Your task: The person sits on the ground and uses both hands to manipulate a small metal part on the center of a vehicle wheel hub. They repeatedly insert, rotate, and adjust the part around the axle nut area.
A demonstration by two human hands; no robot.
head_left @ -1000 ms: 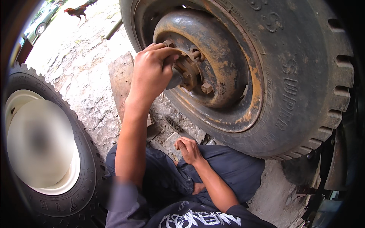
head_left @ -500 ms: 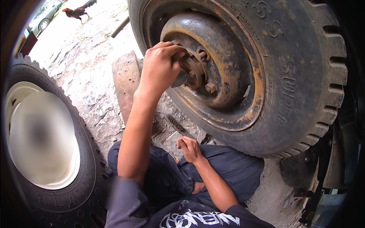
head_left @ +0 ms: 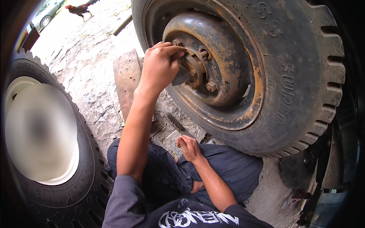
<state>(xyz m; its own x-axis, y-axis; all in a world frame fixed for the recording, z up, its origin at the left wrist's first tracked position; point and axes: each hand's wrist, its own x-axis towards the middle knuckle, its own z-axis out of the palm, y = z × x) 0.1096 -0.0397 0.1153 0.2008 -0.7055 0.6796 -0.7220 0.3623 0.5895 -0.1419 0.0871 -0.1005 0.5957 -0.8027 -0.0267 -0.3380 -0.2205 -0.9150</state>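
My left hand (head_left: 161,66) is raised at the hub (head_left: 195,72) of a large rusty wheel, fingers curled in close to the studs. Whatever its fingertips hold is hidden. One lug nut (head_left: 177,42) shows just above the fingers, and another lug nut (head_left: 211,86) sits lower on the rim. Below the wrist, a dark round hub cap (head_left: 181,76) is partly covered. Over my lap, my right hand (head_left: 190,148) is closed around the handle end of a wire brush (head_left: 175,122), whose dark bristles point away toward the ground.
The big worn tyre (head_left: 281,76) stands upright at the right. To the left is another tyre (head_left: 85,163) with a cream rim, its centre blurred. A wooden board (head_left: 127,78) lies on the rough stone ground. Farther off are a rooster (head_left: 80,10) and a parked car (head_left: 45,17).
The view has shifted slightly. My left hand stays at the hub, and the lug nut above its fingers shows more now. My right hand has hardly moved.
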